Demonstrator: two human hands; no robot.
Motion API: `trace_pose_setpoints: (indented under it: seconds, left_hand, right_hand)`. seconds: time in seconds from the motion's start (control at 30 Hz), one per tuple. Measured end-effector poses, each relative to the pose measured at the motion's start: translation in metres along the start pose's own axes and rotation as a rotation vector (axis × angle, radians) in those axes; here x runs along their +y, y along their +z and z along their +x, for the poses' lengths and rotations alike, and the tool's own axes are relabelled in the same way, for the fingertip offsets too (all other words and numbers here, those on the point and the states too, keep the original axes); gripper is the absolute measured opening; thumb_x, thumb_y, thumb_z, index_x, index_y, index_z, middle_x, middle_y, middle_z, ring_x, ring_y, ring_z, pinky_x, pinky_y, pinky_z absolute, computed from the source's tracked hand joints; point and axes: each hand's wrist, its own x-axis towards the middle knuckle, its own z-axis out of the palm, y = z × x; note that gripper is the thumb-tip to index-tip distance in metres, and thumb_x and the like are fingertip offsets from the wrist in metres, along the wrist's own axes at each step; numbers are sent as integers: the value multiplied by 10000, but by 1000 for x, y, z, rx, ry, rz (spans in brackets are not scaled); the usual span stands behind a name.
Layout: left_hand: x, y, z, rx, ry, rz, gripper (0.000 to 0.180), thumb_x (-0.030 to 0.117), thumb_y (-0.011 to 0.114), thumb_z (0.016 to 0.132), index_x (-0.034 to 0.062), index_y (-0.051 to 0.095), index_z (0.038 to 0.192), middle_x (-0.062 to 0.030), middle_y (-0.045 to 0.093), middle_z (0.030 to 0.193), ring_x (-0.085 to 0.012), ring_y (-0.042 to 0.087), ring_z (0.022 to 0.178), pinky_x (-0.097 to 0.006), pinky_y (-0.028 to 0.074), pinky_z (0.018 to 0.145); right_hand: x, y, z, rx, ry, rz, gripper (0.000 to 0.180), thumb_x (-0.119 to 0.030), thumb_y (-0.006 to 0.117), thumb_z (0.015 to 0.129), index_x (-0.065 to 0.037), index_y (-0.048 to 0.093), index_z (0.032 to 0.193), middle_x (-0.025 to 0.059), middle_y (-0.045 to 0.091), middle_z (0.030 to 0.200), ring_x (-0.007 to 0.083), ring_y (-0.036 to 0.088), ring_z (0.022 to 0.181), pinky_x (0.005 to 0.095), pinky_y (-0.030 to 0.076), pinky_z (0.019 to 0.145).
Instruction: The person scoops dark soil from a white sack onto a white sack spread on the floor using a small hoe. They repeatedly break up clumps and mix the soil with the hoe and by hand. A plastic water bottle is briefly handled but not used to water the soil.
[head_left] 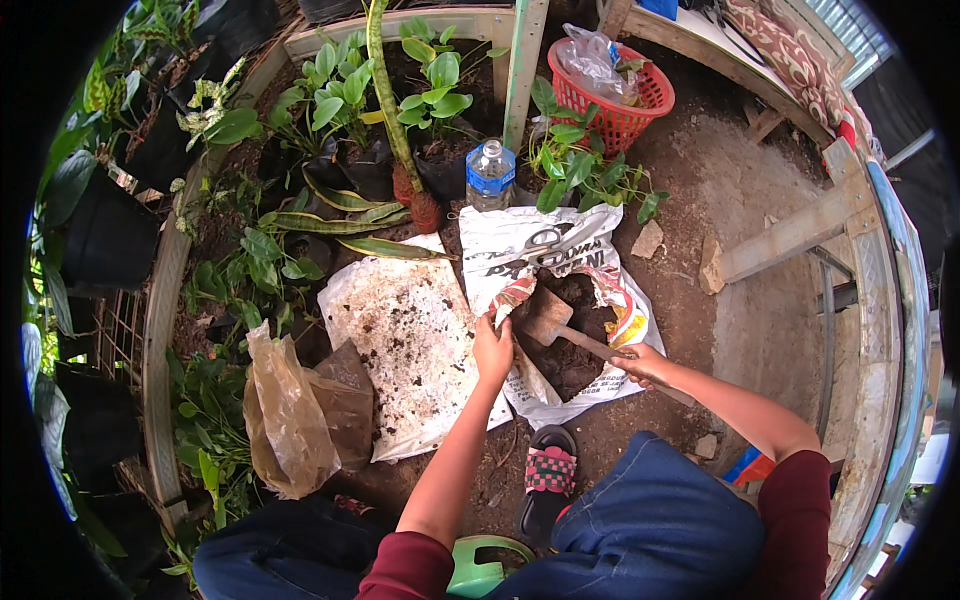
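My right hand [645,366] is closed around the handle of a small trowel [549,317]. The trowel's flat, soil-stained blade lies over the mouth of a bag of dark soil [572,368]. At the left side of that mouth, my left hand [492,347] pinches the bag's folded, red-and-white rim [512,297]. The bag rests on a white printed sack [478,232], with a pair of scissors [546,242] lying above the opening. To the left, a flat white sack [400,335] is scattered with soil crumbs.
A water bottle [490,180] stands beyond the sacks, near a red plastic basket [612,100] holding clear plastic. A filled translucent plastic bag [290,415] sits at left. Potted plants [345,95] crowd the far left. Wooden beams [800,232] border the right. A green stool [482,568] is beneath me.
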Motion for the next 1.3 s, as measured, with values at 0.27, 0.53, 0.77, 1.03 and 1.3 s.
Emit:
trace_pose_setpoints:
  seconds: [0.27, 0.53, 0.77, 1.03, 1.3]
  left_hand:
    - [26, -6, -12, -33, -189, -81, 512, 370, 590, 881, -85, 532, 1109, -257, 614, 1047, -326, 605, 992, -373, 449, 846]
    - [-14, 7, -18, -295, -180, 145, 561, 442, 453, 933, -86, 565, 1088, -310, 616, 1023, -449, 580, 985, -451, 444, 870]
    - [-44, 13, -24, -288, -118, -261, 429, 334, 414, 985, -19, 520, 1205, -192, 602, 1119, -304, 558, 1039, -367, 410, 909]
    - [-19, 4, -28, -316, -148, -304, 397, 323, 423, 990, 35, 508, 1250, -133, 619, 1047, -220, 566, 960, -319, 420, 890]
    - [-14, 3, -31, -350, -202, -299, 526, 414, 440, 970, 16, 451, 1313, -199, 571, 1225, -300, 529, 1155, -349, 371, 988]
  right_hand:
    - [13, -72, -15, 214, -145, -391, 533, -384, 669, 847, -38, 564, 1240, 65, 600, 729, 143, 556, 624, 297, 456, 563]
    - [-13, -61, -48, 391, -187, -896, 430, -377, 621, 853, -88, 614, 1172, 197, 670, 866, 363, 660, 811, 439, 518, 724]
    - [-38, -24, -45, 331, -228, -1004, 382, -361, 592, 876, -62, 621, 1112, 225, 655, 842, 388, 640, 826, 478, 508, 747]
    - [21, -23, -26, 141, -213, -587, 529, -392, 625, 864, 0, 573, 1215, 264, 643, 1009, 360, 635, 963, 415, 488, 830]
    - [24, -16, -20, 133, -199, -589, 548, -414, 629, 867, 17, 576, 1202, 233, 661, 1006, 328, 643, 956, 393, 475, 839]
